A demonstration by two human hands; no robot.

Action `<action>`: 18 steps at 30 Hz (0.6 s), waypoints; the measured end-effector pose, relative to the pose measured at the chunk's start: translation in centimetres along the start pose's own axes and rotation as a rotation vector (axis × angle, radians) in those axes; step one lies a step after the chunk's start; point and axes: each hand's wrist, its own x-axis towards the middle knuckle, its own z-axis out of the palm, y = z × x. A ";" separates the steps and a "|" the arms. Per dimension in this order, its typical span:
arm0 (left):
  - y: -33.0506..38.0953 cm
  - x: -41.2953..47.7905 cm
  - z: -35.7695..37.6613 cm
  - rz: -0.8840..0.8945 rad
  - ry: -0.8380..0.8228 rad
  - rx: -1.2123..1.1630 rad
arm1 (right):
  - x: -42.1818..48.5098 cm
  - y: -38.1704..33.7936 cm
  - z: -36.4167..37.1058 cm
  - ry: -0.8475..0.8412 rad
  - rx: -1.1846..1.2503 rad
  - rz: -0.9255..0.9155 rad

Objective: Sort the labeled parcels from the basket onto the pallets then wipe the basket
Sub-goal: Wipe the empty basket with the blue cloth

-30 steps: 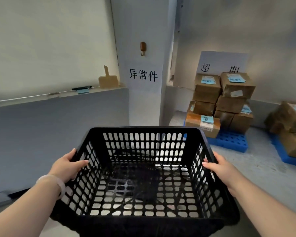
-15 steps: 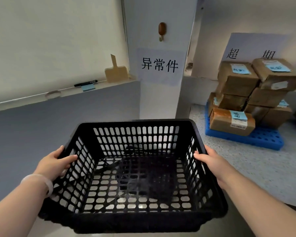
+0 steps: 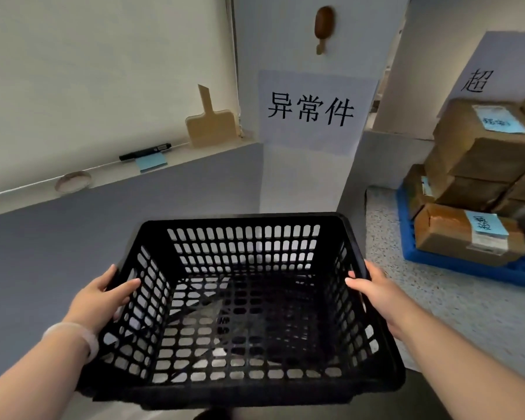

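Note:
A black perforated plastic basket (image 3: 240, 219) hangs in front of me, with nothing inside it. My left hand (image 3: 102, 301) grips its left rim, thumb inside the wall. My right hand (image 3: 373, 292) grips the right rim the same way. At the right, brown cardboard parcels (image 3: 464, 237) with pale blue labels are stacked on a blue pallet (image 3: 455, 265). A dark shape shows through the basket's floor; I cannot tell what it is.
A white pillar carries a paper sign (image 3: 312, 112) with black characters and a brown hook (image 3: 324, 25) above. On the ledge at the left lie a black marker (image 3: 144, 152), a blue note pad (image 3: 152, 162) and a cardboard paddle (image 3: 211, 124). Speckled floor lies at the right.
The view has swung left and nearer to the pillar, so the parcels and pallet slid to the right edge. Both hands keep their grip on the basket, which moved along.

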 end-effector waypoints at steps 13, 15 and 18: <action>2.1 17.6 8.1 -0.094 -0.217 -0.019 | 11.0 2.6 4.7 0.320 0.179 0.314; 1.7 19.1 10.0 -0.131 -0.225 -0.043 | 13.0 4.1 4.4 0.359 0.190 0.359; 0.7 21.1 13.1 -0.182 -0.220 -0.053 | 16.1 5.4 3.8 0.406 0.212 0.442</action>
